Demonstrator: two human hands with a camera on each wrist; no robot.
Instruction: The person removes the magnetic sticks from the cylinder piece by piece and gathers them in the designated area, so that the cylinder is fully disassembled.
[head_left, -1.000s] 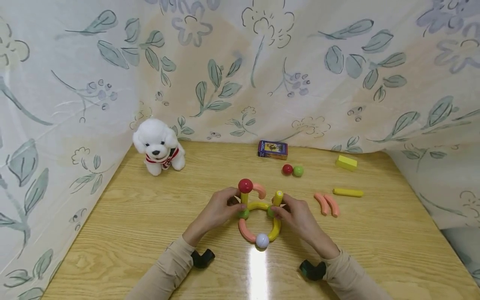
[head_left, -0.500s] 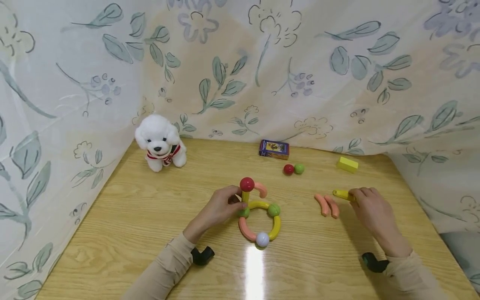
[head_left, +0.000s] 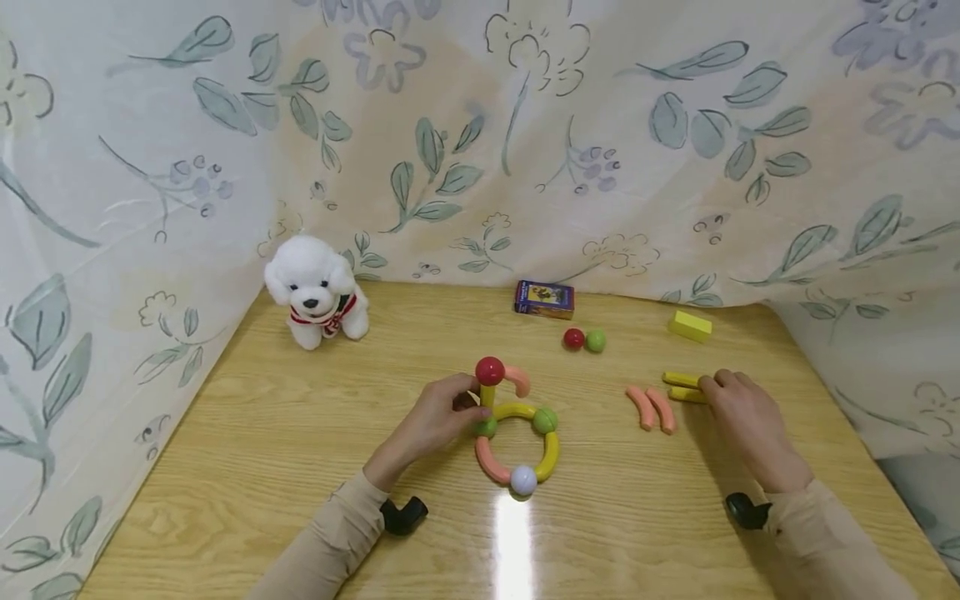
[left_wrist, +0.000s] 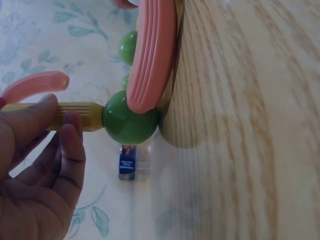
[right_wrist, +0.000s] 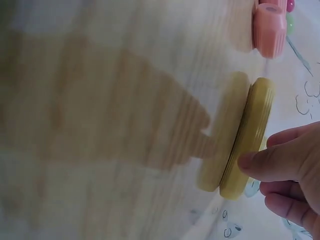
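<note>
In the head view my left hand (head_left: 438, 417) pinches an upright yellow stick (head_left: 487, 396) with a red ball (head_left: 490, 371) on top and a green ball (head_left: 486, 427) at its foot. A curved pink piece (left_wrist: 37, 86) juts from the stick's top. The green ball belongs to a ring of a curved yellow piece (head_left: 514, 410), another green ball (head_left: 545, 421), a white ball (head_left: 523, 480) and a curved pink piece (left_wrist: 152, 55). At the right my right hand (head_left: 746, 421) holds a straight yellow stick (right_wrist: 247, 140) low on the table, thumb on its side. A second yellow stick (head_left: 678, 378) lies just behind it.
Two curved pink pieces (head_left: 651, 408) lie between the ring and the right hand. Farther back are a loose red ball (head_left: 573, 338), a green ball (head_left: 596, 341), a small box (head_left: 545, 300) and a yellow block (head_left: 690, 326). A white plush dog (head_left: 315, 287) sits back left.
My right hand has carried the yellow stick from the ring's right green ball to the table at the right, beside the other stick. My left hand keeps its hold on the upright stick.
</note>
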